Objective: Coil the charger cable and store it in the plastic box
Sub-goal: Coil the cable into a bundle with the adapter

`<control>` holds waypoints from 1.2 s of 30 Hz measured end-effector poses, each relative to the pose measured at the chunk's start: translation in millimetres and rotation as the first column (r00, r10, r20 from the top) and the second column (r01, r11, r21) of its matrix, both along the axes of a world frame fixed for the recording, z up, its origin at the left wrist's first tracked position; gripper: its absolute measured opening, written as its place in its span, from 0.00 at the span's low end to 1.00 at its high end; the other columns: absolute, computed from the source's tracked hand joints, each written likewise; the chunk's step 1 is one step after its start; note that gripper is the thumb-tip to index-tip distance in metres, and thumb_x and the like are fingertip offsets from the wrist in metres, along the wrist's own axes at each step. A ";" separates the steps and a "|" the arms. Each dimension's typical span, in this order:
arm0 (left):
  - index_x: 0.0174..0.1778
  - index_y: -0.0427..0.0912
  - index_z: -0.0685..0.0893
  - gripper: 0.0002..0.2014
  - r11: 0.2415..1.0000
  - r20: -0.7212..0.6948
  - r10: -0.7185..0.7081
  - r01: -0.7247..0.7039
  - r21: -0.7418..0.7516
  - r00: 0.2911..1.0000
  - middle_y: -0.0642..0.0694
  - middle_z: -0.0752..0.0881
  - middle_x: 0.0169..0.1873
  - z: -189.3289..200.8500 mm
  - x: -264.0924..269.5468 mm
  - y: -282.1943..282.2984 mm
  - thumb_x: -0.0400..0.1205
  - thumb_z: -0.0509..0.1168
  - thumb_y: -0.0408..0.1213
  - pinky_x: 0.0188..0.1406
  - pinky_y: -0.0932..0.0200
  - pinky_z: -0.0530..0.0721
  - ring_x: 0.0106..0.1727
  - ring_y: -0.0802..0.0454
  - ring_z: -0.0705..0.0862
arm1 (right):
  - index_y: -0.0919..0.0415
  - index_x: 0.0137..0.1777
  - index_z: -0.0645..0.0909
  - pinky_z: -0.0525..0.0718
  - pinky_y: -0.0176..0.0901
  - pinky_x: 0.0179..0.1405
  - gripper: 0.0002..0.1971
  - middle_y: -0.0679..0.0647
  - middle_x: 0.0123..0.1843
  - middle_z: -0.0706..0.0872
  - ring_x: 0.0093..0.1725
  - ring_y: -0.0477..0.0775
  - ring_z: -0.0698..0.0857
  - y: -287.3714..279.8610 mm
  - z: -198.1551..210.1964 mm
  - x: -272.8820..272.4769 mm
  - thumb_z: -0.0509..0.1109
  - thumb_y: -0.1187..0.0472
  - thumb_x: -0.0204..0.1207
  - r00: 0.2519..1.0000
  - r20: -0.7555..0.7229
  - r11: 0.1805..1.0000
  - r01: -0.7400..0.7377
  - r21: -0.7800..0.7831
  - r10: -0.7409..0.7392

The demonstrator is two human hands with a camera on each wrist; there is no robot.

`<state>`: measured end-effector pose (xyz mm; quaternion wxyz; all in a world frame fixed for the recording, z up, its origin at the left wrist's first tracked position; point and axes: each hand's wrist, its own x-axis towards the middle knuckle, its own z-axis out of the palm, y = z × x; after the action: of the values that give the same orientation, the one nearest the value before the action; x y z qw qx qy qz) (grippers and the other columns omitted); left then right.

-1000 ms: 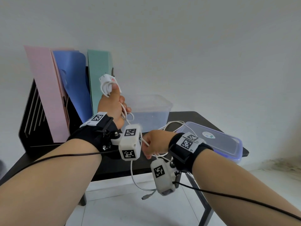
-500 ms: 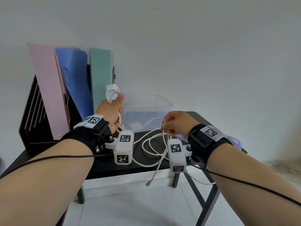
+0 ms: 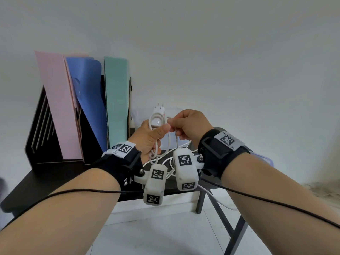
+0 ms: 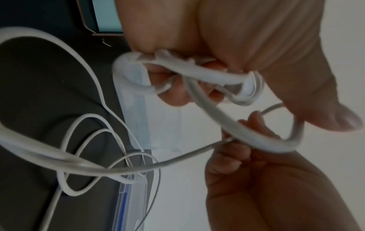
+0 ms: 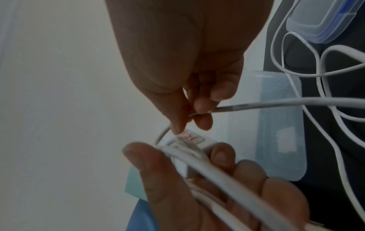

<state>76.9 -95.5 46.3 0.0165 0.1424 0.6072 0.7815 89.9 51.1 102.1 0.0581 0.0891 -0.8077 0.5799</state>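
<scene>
Coiling is under way — the left hand (image 3: 147,137) grips the charger (image 3: 158,116) and gathered loops of cable (image 4: 217,118), while the right hand's (image 3: 187,124) fingers (image 5: 201,109) pinch the next stretch. Next, likely another loop laid on. Slack trails over the dark surface's (image 3: 55,177) near edge; the plastic box (image 5: 280,125) waits behind, toward the white wall.

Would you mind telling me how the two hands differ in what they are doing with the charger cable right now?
The left hand grips the charger plug with several cable loops gathered against it; the right hand pinches only a single strand of the cable. The left hand's thumb clamps the bundle, while the right hand uses thumb and fingertips. Both are raised above the table, close together.
</scene>
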 end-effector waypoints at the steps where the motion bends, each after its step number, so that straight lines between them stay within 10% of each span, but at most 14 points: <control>1: 0.37 0.45 0.78 0.36 1.000 0.002 -0.001 0.000 0.012 1.000 0.47 0.70 0.25 0.4 0.3 0.5 0.43 0.83 0.62 0.13 0.68 0.69 0.14 0.58 0.66 | 0.62 0.36 0.79 0.75 0.33 0.20 0.09 0.54 0.30 0.86 0.22 0.46 0.76 -0.1 -0.5 -0.4 0.75 0.60 0.73 1.000 -0.005 1.000 0.017 0.009 -0.017; 8: 0.49 0.40 0.70 0.14 0.972 0.076 0.183 -0.191 0.134 0.980 0.46 0.69 0.28 0.2 -8.7 0.3 0.81 0.66 0.44 0.14 0.65 0.69 0.14 0.58 0.65 | 0.59 0.34 0.77 0.66 0.33 0.17 0.08 0.55 0.29 0.83 0.23 0.48 0.70 5.2 -1.7 -1.1 0.67 0.68 0.75 0.997 0.069 0.995 -0.016 -0.098 0.023; 12: 0.55 0.42 0.68 0.22 0.949 0.106 0.179 -0.200 0.243 0.978 0.46 0.68 0.27 -2.4 -12.0 -0.5 0.74 0.72 0.44 0.16 0.66 0.70 0.15 0.58 0.66 | 0.63 0.37 0.83 0.71 0.33 0.20 0.04 0.55 0.31 0.86 0.22 0.46 0.73 5.7 0.6 3.1 0.72 0.66 0.72 0.996 0.066 0.978 -0.071 0.194 0.059; 17: 0.53 0.44 0.72 0.50 0.990 0.054 0.129 -0.132 0.058 0.990 0.49 0.78 0.25 -3.5 -6.8 -0.5 0.39 0.83 0.62 0.27 0.56 0.76 0.24 0.51 0.73 | 0.58 0.35 0.83 0.78 0.34 0.34 0.05 0.48 0.31 0.85 0.29 0.43 0.79 -6.0 5.4 4.3 0.73 0.62 0.71 0.995 -0.096 0.882 0.028 0.471 0.020; 23: 0.70 0.44 0.71 0.45 0.990 0.026 0.075 -0.071 -0.119 0.997 0.34 0.82 0.43 -3.5 -13.5 0.3 0.55 0.81 0.40 0.43 0.40 0.83 0.39 0.36 0.82 | 0.56 0.34 0.80 0.83 0.43 0.42 0.07 0.49 0.34 0.84 0.35 0.47 0.80 -9.6 -0.3 -0.4 0.76 0.60 0.69 0.982 -0.190 0.910 0.097 0.404 -0.021; 30: 0.63 0.45 0.71 0.27 0.983 0.072 0.176 -0.179 0.036 0.982 0.40 0.75 0.35 -2.0 -13.3 0.1 0.70 0.59 0.19 0.22 0.58 0.72 0.20 0.54 0.72 | 0.59 0.38 0.80 0.82 0.40 0.35 0.05 0.50 0.30 0.82 0.29 0.48 0.80 5.6 -3.3 -2.0 0.73 0.62 0.73 0.998 -0.050 0.835 0.002 0.550 0.031; 36: 0.59 0.41 0.72 0.23 0.982 0.045 0.188 -0.189 0.030 0.981 0.41 0.77 0.37 -0.7 -14.9 1.8 0.69 0.64 0.21 0.27 0.57 0.76 0.27 0.51 0.75 | 0.66 0.43 0.82 0.83 0.34 0.27 0.05 0.57 0.34 0.86 0.28 0.49 0.80 13.5 -10.1 -4.1 0.72 0.63 0.75 0.999 -0.053 0.989 0.023 0.144 -0.015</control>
<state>62.0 -93.7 45.6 -0.0471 0.0682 0.6042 0.7925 85.7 64.5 92.0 0.0777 0.1002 -0.8468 0.5166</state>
